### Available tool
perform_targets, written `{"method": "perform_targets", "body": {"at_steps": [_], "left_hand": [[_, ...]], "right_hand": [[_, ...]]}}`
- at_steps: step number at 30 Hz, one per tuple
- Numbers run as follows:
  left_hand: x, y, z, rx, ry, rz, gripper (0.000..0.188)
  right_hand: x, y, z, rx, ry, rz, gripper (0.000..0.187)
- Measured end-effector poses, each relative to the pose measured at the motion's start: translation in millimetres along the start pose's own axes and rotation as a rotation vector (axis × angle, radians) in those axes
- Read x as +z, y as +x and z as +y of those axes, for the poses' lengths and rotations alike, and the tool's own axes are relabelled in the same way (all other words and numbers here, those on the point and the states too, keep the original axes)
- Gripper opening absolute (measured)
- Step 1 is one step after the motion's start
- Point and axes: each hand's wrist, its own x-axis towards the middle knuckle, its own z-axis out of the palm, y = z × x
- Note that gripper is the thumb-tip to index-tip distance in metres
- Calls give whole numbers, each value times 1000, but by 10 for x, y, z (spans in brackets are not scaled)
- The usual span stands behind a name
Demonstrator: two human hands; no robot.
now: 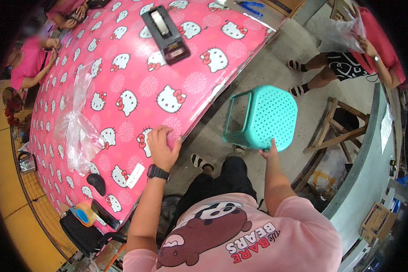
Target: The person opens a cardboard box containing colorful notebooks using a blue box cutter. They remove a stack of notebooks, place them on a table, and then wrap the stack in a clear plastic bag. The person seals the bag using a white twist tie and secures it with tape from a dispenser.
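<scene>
My right hand [270, 153] grips the near rim of a teal plastic stool [273, 113] with a perforated seat. The stool is held out in front of me, to the right of the table, its legs pointing left. My left hand [162, 147] rests on the near right edge of a table with a pink patterned cover [143, 124]. Its fingers lie on the cover with the thumb apart, and nothing shows in it. Close by lies a white label strip [135, 176]. Further left is a crumpled clear plastic bag [79, 140].
A black tape dispenser [165, 34] stands far on the table. A black mouse [96, 184], phone [105, 215] and tape roll [85, 214] lie near left. A wooden stool [337, 129] and grey ledge [360, 181] are right. A person [381, 50] holding clear plastic stands far right; others sit far left.
</scene>
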Motion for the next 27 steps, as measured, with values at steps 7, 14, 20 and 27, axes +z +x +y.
{"method": "perform_targets", "body": {"at_steps": [7,14,20,27], "left_hand": [[-23,18,-30,-24,-69,31,31],[-14,5,-120,8,-116,-3,27],[-27,-24,-145,52,-109,5,26],[-53,-71,-197,77,-139,47,24]], "right_hand": [[-87,71,165,-55,115,97,65],[-110,-280,876,-110,164,174,63],[-547,-1224,1612,374,-214,-151,40],[-188,-1838,1004,134,-1024,-122,22]]}}
